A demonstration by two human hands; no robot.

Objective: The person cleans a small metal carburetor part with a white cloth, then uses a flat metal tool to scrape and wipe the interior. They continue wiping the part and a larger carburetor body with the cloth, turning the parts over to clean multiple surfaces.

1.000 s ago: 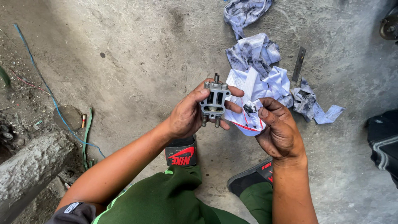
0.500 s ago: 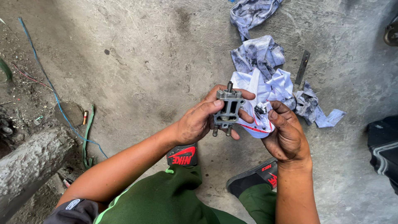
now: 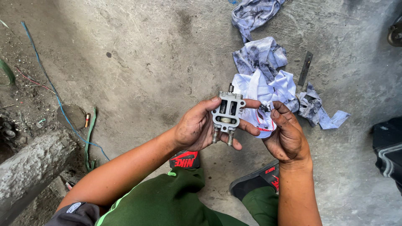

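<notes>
The concrete floor (image 3: 138,62) is seen from above, and everything else is placed here relative to the small grey metal part (image 3: 226,113) held at the middle of the view. To the lower left of the part, well apart, a rough concrete block (image 3: 29,171) lies at the edge of the floor, with a blue wire (image 3: 50,88) running past it. Above and to the right of the part, several dirty cloth rags (image 3: 261,56) are spread on the floor, probably kept near for wiping. A flat dark metal strip (image 3: 305,68) lies on the floor to the upper right of the part, just beside the rags.

The part is held upright in the left hand (image 3: 197,127), the thumb and fingers closed around its sides, so that its open face is turned to the camera; it seems to be held this way for looking into it. Just to the right of the part, a white cloth (image 3: 259,111) is pinched in the right hand (image 3: 287,138), its fingers closed on the cloth, close to the part's edge.
</notes>
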